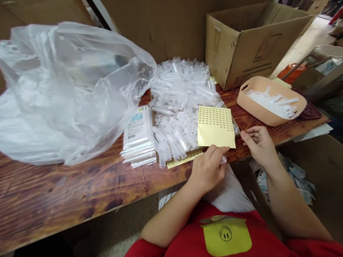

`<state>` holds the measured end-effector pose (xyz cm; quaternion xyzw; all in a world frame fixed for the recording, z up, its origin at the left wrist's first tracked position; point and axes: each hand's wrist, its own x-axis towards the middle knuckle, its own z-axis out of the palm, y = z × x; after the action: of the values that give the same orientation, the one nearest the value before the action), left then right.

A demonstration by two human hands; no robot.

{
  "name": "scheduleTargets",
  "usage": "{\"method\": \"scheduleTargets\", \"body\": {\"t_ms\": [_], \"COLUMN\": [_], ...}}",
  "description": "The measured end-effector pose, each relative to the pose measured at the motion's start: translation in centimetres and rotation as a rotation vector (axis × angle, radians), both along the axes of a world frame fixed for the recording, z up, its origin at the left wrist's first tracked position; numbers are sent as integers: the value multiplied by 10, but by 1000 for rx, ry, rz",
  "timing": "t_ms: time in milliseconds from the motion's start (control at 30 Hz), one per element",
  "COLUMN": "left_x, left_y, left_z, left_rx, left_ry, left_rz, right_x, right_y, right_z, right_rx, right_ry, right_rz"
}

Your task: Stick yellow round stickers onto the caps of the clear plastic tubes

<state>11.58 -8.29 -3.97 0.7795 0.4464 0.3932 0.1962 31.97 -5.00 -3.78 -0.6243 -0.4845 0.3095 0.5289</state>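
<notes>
My left hand is closed round a small translucent plastic tube, only one end of which shows past the fingers. Its index fingertip reaches the lower edge of a yellow sticker sheet, which has rows of small dark-printed labels on its upper part. To the right of that sheet, my right hand has thumb and index finger pinched together. Whatever may be between them is too small to make out. Behind the sheet lies a large heap of clear plastic tubes, with several loose tubes at its front.
Left of the heap are a stack of printed packets and a big clear plastic bag. On the right, a peach basket holds white plastic pieces; a cardboard box stands behind. Packets lie in a lower carton.
</notes>
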Motion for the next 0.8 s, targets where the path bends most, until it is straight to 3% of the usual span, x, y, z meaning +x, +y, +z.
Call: {"method": "scheduleTargets", "body": {"t_ms": [133, 267, 400, 600, 700, 800], "left_x": [6, 4, -2, 0, 6, 12], "left_y": [9, 15, 10, 0, 5, 15], "left_z": [2, 4, 2, 26, 38, 39], "left_rx": [206, 426, 515, 246, 300, 408], "left_ry": [314, 303, 271, 199, 125, 159], "left_rz": [206, 148, 85, -36, -26, 2], "right_x": [-8, -10, -7, -9, -12, -15], "right_y": [-4, -2, -3, -10, -15, -20], "right_z": [13, 27, 29, 17, 13, 11], "right_rx": [-231, -416, -467, -308, -203, -80], "right_ry": [273, 473, 574, 560, 487, 387], "right_rz": [140, 258, 339, 310, 345, 368]}}
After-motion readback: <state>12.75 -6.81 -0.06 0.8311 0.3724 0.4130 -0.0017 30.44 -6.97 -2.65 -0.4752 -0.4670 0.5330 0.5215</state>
